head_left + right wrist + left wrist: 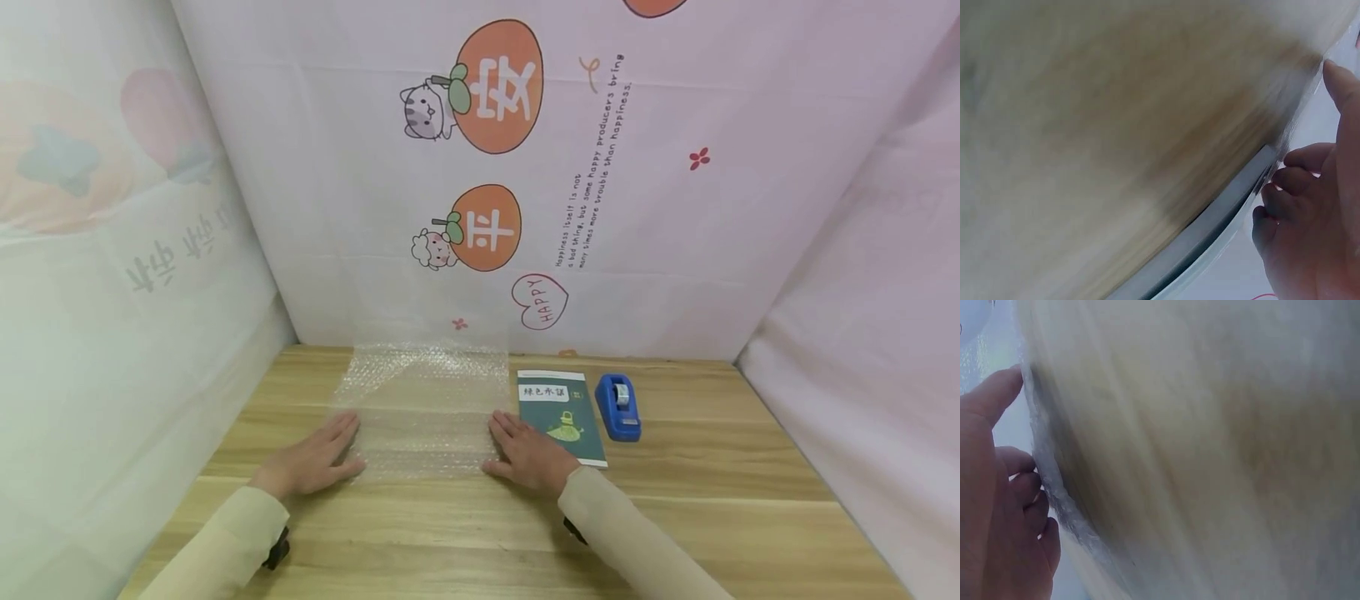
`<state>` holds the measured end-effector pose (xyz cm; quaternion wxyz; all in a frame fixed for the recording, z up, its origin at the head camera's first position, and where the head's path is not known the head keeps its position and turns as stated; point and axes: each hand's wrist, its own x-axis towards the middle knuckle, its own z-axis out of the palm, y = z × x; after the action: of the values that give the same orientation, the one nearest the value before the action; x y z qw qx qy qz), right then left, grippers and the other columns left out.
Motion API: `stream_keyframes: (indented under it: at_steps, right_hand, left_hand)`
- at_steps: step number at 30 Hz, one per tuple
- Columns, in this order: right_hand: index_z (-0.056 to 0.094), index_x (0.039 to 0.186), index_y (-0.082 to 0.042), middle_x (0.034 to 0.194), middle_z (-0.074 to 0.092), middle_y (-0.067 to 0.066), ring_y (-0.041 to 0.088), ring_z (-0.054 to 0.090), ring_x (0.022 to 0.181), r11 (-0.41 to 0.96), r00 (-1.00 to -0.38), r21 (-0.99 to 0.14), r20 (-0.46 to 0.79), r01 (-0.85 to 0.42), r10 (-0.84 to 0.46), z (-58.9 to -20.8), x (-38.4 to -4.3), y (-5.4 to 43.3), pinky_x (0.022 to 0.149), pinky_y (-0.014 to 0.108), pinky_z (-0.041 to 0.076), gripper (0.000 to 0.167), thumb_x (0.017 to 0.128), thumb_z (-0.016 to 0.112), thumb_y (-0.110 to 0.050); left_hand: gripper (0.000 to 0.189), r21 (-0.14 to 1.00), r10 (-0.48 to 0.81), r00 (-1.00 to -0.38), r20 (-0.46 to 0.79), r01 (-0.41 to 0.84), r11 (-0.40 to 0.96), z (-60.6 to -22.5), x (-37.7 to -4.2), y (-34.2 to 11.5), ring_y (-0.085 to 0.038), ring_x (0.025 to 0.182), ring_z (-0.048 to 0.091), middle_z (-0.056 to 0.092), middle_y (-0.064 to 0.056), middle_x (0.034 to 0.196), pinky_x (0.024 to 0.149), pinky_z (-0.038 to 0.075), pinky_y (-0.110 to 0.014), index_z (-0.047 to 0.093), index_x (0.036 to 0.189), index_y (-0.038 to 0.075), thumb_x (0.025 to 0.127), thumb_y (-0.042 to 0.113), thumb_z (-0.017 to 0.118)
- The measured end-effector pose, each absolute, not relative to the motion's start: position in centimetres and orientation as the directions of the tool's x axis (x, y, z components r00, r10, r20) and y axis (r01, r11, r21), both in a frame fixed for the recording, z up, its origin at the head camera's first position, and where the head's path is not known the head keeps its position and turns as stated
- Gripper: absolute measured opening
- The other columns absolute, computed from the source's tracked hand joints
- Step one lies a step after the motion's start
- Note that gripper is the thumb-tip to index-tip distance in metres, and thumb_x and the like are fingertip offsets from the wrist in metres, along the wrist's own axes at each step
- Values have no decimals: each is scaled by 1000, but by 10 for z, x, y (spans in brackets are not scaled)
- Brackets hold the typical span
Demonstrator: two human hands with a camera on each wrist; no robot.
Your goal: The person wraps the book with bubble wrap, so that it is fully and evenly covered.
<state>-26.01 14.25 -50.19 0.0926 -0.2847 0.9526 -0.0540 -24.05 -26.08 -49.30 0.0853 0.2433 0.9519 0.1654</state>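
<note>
A sheet of clear bubble wrap [423,417] lies on the wooden table, its far end reaching the patterned cloth at the back. My left hand [311,458] rests at the sheet's left edge with fingers extended. At the right edge lies my right hand [532,454], fingers also straight, its back partly over the lower left of a green book [558,408]. In the left wrist view, the fingertips [1019,459] touch the rim of the bubble wrap [1054,475]. The right wrist view has the thumb and fingers [1300,178] beside the sheet's edge and the book's side [1204,228].
A blue tape dispenser [619,408] with a roll of tape stands right of the book. Printed white cloth [637,300] hangs behind the table [690,483], and more cloth closes off the left and right sides.
</note>
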Motion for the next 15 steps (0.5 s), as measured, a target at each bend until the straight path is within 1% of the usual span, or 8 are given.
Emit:
stream_keyframes:
  at_steps: [5,9,15]
  right_hand:
    - [30,165,-1,175,29,16,31,28,163,834,-820,-140,-153,-534,-551,-499,-264,144,132,46,32,85,107,50,-60]
    - [30,165,-1,174,29,17,33,27,163,831,-818,-155,-154,-534,-554,-495,-264,140,132,47,31,85,107,49,-60]
    - [31,165,-2,175,27,15,32,26,164,836,-822,-154,-158,-526,-547,-487,-258,131,132,46,30,84,107,47,-61]
  left_hand:
    - [84,368,473,-875,-103,408,835,-496,-239,-256,-53,159,20,18,-32,173,129,23,-66,24,162,-12,109,46,54]
    - [84,361,465,-880,-93,406,840,-497,-233,-249,-54,158,22,21,-34,171,129,25,-66,27,160,-14,108,45,55]
    - [82,327,454,-889,-61,412,851,-495,-223,-236,-55,157,26,25,-38,167,128,27,-64,32,156,-18,108,43,57]
